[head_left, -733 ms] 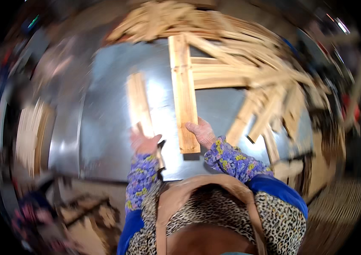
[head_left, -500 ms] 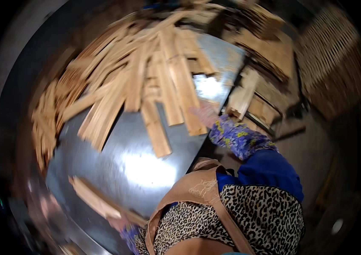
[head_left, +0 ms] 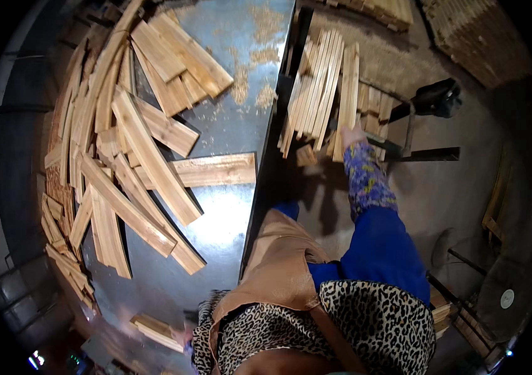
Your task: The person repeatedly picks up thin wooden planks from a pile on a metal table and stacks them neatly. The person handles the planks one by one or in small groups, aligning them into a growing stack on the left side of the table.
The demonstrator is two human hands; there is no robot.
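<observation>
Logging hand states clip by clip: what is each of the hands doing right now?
Left hand: at a short wood piece near the metal table's edge; grip cannot be told.
Right hand: on the stack of wood slats; grip cannot be told.

Right arm: extended forward and away from torso, elbow nearly straight, sleeve floral over blue. Right hand [head_left: 353, 135]: at far end of reach, back of hand up, fingers curled downward (grip itself hidden). Left arm: drawn low beside body, mostly out of frame. Left hand [head_left: 181, 337]: blurred at lower edge, state unreadable.
</observation>
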